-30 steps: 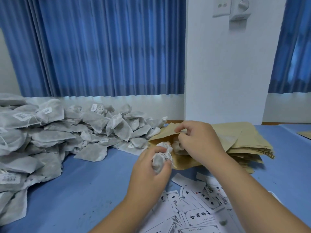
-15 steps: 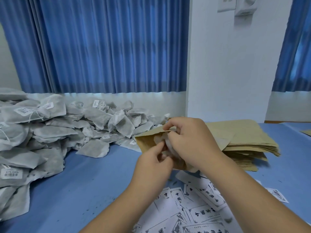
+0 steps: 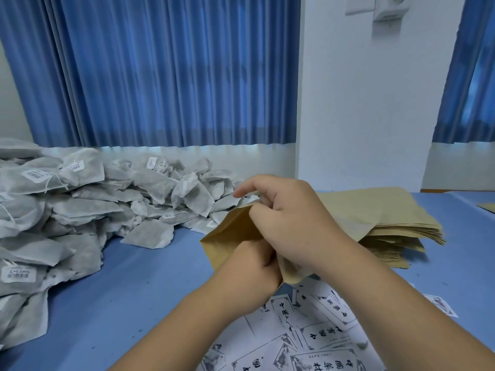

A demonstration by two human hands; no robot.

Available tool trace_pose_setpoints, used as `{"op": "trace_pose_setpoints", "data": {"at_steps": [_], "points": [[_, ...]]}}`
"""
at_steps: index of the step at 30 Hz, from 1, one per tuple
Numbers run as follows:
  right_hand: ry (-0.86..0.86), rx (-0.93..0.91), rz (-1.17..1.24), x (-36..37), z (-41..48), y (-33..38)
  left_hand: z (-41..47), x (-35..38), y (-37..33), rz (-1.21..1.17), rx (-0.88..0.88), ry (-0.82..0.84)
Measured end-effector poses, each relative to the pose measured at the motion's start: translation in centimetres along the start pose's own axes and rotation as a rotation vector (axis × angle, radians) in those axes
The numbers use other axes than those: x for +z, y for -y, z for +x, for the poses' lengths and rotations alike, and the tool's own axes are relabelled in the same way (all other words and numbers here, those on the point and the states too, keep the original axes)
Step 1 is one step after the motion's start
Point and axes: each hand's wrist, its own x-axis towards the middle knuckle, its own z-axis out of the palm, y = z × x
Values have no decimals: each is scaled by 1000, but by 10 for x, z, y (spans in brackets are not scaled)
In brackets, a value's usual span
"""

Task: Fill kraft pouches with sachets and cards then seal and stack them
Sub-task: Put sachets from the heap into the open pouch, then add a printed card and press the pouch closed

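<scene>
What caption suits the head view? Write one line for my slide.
Left hand and right hand grip a kraft pouch above printed cards; sachet pile left, pouch stack right.

Brown kraft pouch [image 3: 230,236], grey sachets [image 3: 80,210], blue table [image 3: 134,277]

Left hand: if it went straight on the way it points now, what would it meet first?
The kraft pouch. The left hand points forward into its mouth, which the right hand holds open, so it would likely press against the pouch's inner wall; its fingers are hidden, so depth is unclear.
</scene>
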Motion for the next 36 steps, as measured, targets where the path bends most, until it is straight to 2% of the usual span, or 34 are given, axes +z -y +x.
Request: {"op": "trace_pose_setpoints", "data": {"at_steps": [3,6,9,10,13,16,19,22,25,27,29,36], "points": [[29,-56,28,0,-1,7,2,-1,0,-10,-49,-2],[25,-73,-13,-1,-2,7,13,-5,5,76,-42,-106],[-19,-39,-132,-1,-1,0,17,-4,12,331,-13,-205],[-36,-30,-194,-2,-1,-3,17,-2,12,345,29,-260],[-89,-25,-361,-6,0,-9,14,-5,2,165,232,-464],[-163,-4,-418,-13,4,-18,7,-7,-6,144,437,-534],[-220,68,-431,-24,8,-31,-3,-2,-8,165,538,-489],[-250,135,-416,-32,11,-41,-12,14,3,314,626,-297],[-241,172,-393,-32,11,-46,-13,30,16,554,469,-2],[-237,187,-401,-30,9,-51,-12,37,27,551,356,110],[-243,195,-418,-30,9,-54,-8,40,33,491,298,122],[-260,198,-391,-34,11,-59,-3,39,43,562,262,189]]}}
